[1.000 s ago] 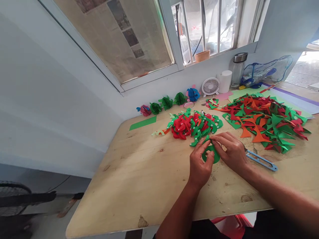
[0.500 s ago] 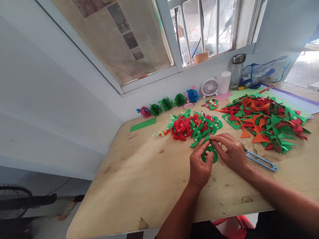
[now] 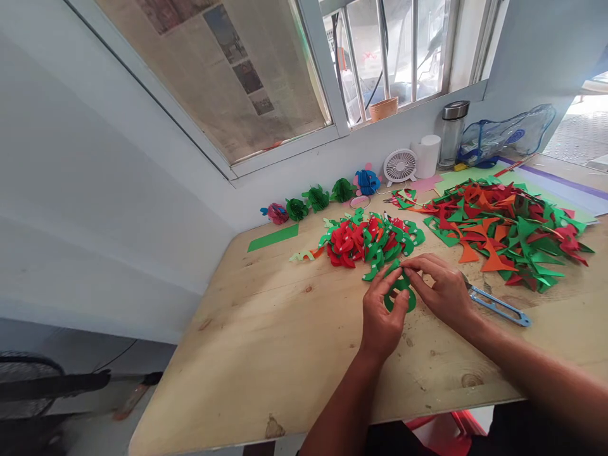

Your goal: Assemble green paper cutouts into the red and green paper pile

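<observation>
Head view: pinching a green paper cutout [image 3: 411, 303] with left hand [image 3: 384, 316] and right hand [image 3: 444, 288], right of frame centre.

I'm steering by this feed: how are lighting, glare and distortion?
Head view: daylight washes out the metal-barred window; light falls unevenly across the pale wooden table; the round black mesh cage at lower left is dim; the white window frame slants, probably wide-angle distortion; the curved green paper piece at the left hand is readable, detail too small.
</observation>
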`<act>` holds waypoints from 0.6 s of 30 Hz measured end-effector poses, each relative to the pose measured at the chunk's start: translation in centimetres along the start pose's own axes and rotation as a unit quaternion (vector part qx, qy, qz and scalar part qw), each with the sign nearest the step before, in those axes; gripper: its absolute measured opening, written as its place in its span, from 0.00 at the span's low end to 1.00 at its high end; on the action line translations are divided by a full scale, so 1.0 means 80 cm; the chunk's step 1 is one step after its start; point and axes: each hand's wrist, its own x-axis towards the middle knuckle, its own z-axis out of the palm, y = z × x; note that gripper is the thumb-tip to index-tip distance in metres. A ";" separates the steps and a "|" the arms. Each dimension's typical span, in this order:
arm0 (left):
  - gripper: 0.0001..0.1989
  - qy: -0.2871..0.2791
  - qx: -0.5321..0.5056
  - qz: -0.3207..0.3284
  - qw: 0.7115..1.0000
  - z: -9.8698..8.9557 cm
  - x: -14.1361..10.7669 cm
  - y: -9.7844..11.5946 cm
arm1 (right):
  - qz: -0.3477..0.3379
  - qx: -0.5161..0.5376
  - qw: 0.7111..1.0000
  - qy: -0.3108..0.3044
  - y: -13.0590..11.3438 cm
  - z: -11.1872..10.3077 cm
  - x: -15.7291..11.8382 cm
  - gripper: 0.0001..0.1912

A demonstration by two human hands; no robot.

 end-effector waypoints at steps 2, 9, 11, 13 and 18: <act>0.19 0.000 -0.001 0.002 1.000 0.000 0.000 0.000 | 0.001 -0.002 1.000 -0.001 0.000 0.000 0.000 0.08; 0.18 0.011 -0.005 -0.008 1.000 0.000 0.000 0.002 | -0.012 -0.015 1.000 0.009 -0.003 0.000 -0.001 0.09; 0.19 0.011 -0.004 -0.009 1.000 0.001 -0.001 0.001 | -0.020 -0.024 0.999 0.010 -0.005 -0.001 -0.001 0.10; 0.19 0.012 -0.006 -0.010 1.000 0.001 -0.001 0.001 | -0.027 -0.034 0.999 0.009 -0.007 -0.001 -0.001 0.10; 0.20 0.014 -0.011 -0.008 1.000 0.002 -0.002 0.000 | -0.040 -0.048 0.998 0.008 -0.008 -0.001 -0.002 0.11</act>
